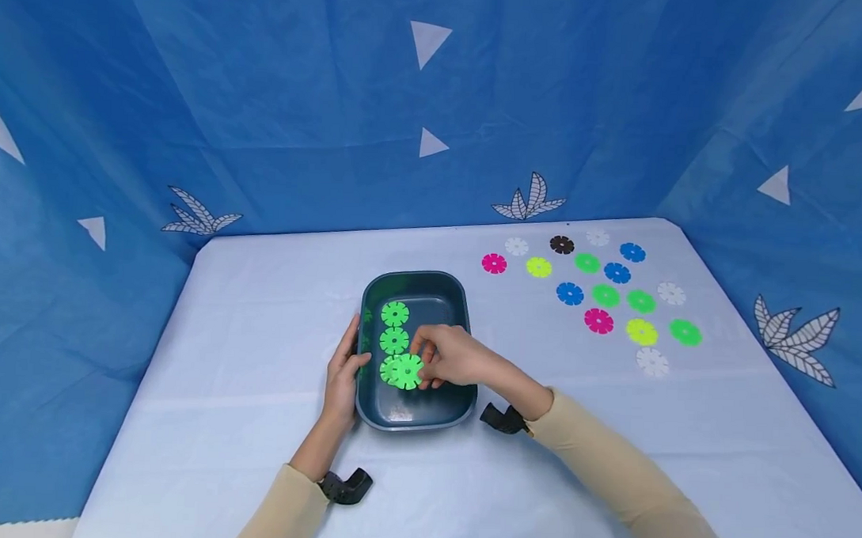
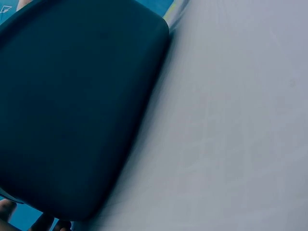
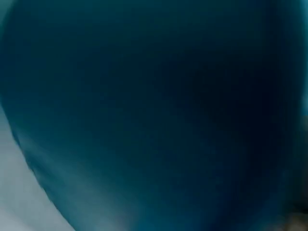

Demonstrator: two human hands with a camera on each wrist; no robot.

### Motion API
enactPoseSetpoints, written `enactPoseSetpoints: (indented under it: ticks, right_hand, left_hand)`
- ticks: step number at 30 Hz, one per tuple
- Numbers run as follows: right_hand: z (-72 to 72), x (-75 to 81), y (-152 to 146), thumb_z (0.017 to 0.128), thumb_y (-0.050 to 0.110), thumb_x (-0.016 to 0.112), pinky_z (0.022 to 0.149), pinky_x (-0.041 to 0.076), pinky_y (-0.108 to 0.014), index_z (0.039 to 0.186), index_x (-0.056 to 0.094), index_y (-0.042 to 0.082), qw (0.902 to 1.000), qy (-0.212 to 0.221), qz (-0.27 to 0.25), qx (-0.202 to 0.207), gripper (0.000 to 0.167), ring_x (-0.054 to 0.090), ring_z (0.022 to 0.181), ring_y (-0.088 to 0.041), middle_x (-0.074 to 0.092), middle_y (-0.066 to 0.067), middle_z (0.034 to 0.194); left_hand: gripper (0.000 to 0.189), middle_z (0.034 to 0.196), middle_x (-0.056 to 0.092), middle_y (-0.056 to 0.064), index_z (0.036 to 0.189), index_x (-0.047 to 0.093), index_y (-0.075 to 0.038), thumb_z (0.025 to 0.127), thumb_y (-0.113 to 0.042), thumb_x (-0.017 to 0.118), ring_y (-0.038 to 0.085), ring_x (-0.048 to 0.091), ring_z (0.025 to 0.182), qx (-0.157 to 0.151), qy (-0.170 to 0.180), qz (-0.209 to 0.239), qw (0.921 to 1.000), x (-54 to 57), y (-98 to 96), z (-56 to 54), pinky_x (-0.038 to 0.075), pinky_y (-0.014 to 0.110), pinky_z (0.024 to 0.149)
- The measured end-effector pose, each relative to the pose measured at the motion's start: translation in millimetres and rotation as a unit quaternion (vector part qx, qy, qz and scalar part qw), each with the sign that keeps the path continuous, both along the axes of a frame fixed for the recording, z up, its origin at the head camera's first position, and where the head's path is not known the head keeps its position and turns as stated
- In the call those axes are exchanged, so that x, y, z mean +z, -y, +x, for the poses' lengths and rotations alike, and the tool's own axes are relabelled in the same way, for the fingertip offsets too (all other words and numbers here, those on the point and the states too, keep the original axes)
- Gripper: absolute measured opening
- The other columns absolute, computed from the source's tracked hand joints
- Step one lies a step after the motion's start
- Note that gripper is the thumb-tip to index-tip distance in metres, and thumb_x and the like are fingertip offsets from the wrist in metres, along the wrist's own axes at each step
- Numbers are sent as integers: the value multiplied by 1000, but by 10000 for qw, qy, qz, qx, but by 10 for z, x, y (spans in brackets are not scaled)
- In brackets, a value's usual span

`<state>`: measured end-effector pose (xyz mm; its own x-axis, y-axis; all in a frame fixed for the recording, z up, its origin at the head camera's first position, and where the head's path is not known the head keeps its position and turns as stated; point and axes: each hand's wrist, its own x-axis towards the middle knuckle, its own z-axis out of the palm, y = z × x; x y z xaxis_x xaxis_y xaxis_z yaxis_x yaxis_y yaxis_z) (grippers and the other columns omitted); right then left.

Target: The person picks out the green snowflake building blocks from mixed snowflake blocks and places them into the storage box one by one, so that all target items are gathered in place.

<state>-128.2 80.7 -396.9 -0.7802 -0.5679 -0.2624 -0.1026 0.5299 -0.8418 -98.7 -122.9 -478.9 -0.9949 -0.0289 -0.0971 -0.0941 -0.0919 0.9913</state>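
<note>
A dark teal rectangular box (image 1: pixel 433 415) stands on the white-covered table. My left hand (image 1: pixel 340 383) grips its left wall, thumb over the rim and fingers along the outside. Over the box, my right hand (image 1: pixel 455 355) pinches a green notched disc (image 1: pixel 409 372) by its right edge. That disc overlaps another green disc (image 1: pixel 386 369) in the head view. Farther back inside the box lie two more green discs (image 1: pixel 394 340), in a column. The box's dark outer side (image 2: pixel 82 106) fills much of the left wrist view, with left fingertips (image 2: pixel 41 223) below. Its blurred surface (image 3: pixel 144 106) fills the right wrist view.
To the right of the box, several loose notched discs lie spread out: pink (image 1: pixel 599 321), yellow (image 1: pixel 642 332), blue (image 1: pixel 569 294), green (image 1: pixel 685 332), white (image 1: pixel 652 361) and dark brown (image 1: pixel 562 244). A blue patterned curtain (image 1: pixel 323 99) surrounds the table's back and sides.
</note>
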Motion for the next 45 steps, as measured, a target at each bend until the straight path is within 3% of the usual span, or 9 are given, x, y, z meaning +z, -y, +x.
enactPoseSetpoints:
  ticks: [8,21,45]
  right_hand:
    - [40,-225,182,84,-5,69,57,57,-29,106,62,-1,9990,251,279,230,24,68,57,-15,62,-9,74]
    - [77,-397,214,83,-6,70,54,57,-28,101,61,-1,9978,466,181,425,21,67,53,-16,65,-7,65]
    - [87,-392,238,80,-2,74,55,57,-30,98,62,-2,9982,385,372,258,22,69,55,-20,67,-7,63]
  left_hand:
    - [66,164,19,-3,156,27,-24,95,-4,41,17,11,152,-54,43,68,10000,2,4,4,13,43,123]
    - [66,164,19,-3,156,27,-24,95,-4,41,17,11,152,-54,13,56,10000,-6,10,13,11,43,123]
    - [66,163,20,-1,156,26,-22,95,-4,41,19,14,151,-72,-73,-50,9999,-4,10,7,15,44,121]
